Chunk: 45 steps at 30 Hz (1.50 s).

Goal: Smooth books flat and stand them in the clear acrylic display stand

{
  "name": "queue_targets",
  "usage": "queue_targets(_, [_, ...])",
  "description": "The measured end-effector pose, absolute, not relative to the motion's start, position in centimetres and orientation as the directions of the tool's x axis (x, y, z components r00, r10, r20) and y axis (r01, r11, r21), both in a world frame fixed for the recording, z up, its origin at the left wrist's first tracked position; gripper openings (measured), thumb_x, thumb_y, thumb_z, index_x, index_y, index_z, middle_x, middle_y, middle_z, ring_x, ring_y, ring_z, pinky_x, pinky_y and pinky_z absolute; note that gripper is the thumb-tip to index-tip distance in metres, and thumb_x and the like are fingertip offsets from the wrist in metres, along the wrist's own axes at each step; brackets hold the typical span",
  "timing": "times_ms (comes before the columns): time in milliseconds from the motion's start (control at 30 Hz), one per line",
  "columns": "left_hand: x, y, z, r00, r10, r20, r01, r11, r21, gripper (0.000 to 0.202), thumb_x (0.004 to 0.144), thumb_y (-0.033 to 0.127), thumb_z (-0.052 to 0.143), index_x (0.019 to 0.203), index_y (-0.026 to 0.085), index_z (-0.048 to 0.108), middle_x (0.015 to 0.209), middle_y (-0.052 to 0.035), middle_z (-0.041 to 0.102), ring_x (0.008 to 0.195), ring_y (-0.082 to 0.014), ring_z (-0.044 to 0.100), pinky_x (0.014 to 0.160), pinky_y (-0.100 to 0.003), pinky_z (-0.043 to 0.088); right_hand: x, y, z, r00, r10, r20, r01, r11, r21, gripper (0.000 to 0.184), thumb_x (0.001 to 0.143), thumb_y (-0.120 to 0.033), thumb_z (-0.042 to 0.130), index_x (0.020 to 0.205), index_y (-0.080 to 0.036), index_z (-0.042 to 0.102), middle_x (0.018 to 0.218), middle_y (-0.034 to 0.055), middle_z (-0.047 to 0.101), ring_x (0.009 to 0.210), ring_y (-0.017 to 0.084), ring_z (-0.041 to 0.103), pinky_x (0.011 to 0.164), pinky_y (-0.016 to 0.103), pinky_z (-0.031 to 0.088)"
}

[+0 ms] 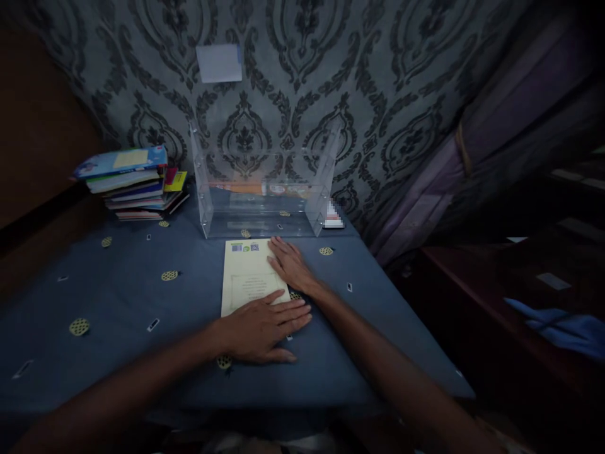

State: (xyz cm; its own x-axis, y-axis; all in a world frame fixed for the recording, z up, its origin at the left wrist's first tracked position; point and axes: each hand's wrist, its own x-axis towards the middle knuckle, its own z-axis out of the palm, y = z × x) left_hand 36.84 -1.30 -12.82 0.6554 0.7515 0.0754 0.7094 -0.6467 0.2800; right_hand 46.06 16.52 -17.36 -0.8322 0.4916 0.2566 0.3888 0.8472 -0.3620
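The pale book (248,265) lies partly under both sets of empty, outstretched fingers: the left hand (259,328) across its near end, the right hand (293,268) by its far right corner, long axis pointing away.

The book (248,265) has a matt paper cover. The rack (265,209) looks of clear, glossy plastic. The counter covering (118,290) is smooth and matt; the curtain (437,183) is cloth.
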Motion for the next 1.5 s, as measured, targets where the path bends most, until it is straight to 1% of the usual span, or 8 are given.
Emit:
queue_targets(267, [37.0,-1.7,-12.8,0.669,0.734,0.113,0.694,-0.672,0.257,0.052,0.104,0.043,0.033,0.148,0.016,0.037,0.152,-0.0095,0.042,0.147,-0.0183,0.026,0.122,-0.038,0.014,48.2,14.3,-16.5,-0.884,0.401,0.239,0.315,0.890,-0.329,0.051,0.099,-0.030,0.038,0.147,-0.012,0.041,0.152,0.0153,0.042,0.146,0.026,0.030,0.117,0.052,0.027])
queue_targets(567, [36.9,-1.8,-13.2,0.767,0.576,0.283,0.582,-0.810,0.073,0.037,0.098,0.030,0.040,0.124,0.010,0.060,0.120,-0.0129,0.068,0.113,-0.0218,0.060,0.106,-0.036,0.041,52.2,11.2,-16.3,-0.927,0.296,0.231,0.209,0.917,-0.340,0.051,0.102,-0.032,0.036,0.150,-0.016,0.034,0.154,0.0128,0.040,0.147,0.023,0.028,0.117,0.053,0.028])
queue_targets(767, [37.0,-2.2,-13.0,0.699,0.591,0.404,0.646,-0.764,0.000,0.033,0.094,0.023,0.045,0.121,0.010,0.058,0.102,-0.0113,0.070,0.095,-0.0214,0.063,0.086,-0.034,0.049,54.4,9.9,-16.6,-0.949,0.222,0.223,0.137,0.929,-0.345,0.054,0.101,-0.026,0.035,0.153,-0.019,0.027,0.156,0.0115,0.036,0.147,0.023,0.027,0.118,0.051,0.029])
queue_targets(867, [37.0,-2.2,-13.2,0.610,0.666,0.430,0.738,-0.675,-0.002,0.033,0.096,0.024,0.044,0.125,0.010,0.055,0.097,-0.0099,0.070,0.091,-0.0217,0.062,0.086,-0.035,0.049,55.0,9.2,-16.3,-0.949,0.210,0.237,0.117,0.928,-0.354,0.056,0.100,-0.028,0.038,0.154,-0.020,0.025,0.155,0.0123,0.038,0.146,0.024,0.029,0.117,0.051,0.030])
queue_targets(1033, [35.5,-2.5,-13.3,0.462,0.811,0.357,0.850,-0.520,0.081,0.047,0.100,0.039,0.043,0.138,0.011,0.044,0.131,-0.0163,0.059,0.123,-0.0263,0.053,0.109,-0.046,0.035,55.3,8.4,-15.7,-0.941,0.247,0.230,0.162,0.928,-0.336,0.053,0.100,-0.027,0.043,0.151,-0.020,0.032,0.152,0.0138,0.042,0.143,0.025,0.035,0.116,0.053,0.032])
queue_targets(1167, [32.9,-3.3,-14.0,0.285,0.931,0.227,0.934,-0.323,0.152,0.069,0.098,0.058,0.039,0.151,0.017,0.027,0.155,-0.0170,0.035,0.146,-0.0300,0.026,0.118,-0.057,0.011,55.3,8.2,-15.6,-0.944,0.246,0.219,0.168,0.932,-0.322,0.054,0.100,-0.029,0.044,0.152,-0.022,0.031,0.153,0.0120,0.041,0.144,0.025,0.034,0.116,0.052,0.032])
queue_targets(1367, [31.0,-4.9,-15.0,0.245,0.967,0.075,0.943,-0.255,0.214,0.077,0.097,0.063,0.035,0.157,0.023,0.007,0.163,-0.0136,0.010,0.150,-0.0313,0.006,0.118,-0.057,0.008,55.9,7.3,-15.7,-0.942,0.238,0.238,0.160,0.938,-0.308,0.057,0.100,-0.029,0.045,0.153,-0.025,0.026,0.153,0.0101,0.041,0.144,0.023,0.034,0.116,0.050,0.033])
queue_targets(1500, [31.6,-6.0,-15.0,0.275,0.958,0.081,0.938,-0.285,0.198,0.085,0.095,0.065,0.038,0.157,0.023,-0.003,0.163,-0.0148,0.007,0.150,-0.0334,0.004,0.118,-0.059,0.007,56.7,6.4,-15.7,-0.941,0.222,0.256,0.148,0.948,-0.281,0.063,0.097,-0.028,0.050,0.154,-0.024,0.023,0.154,0.0101,0.040,0.144,0.023,0.035,0.116,0.049,0.034])
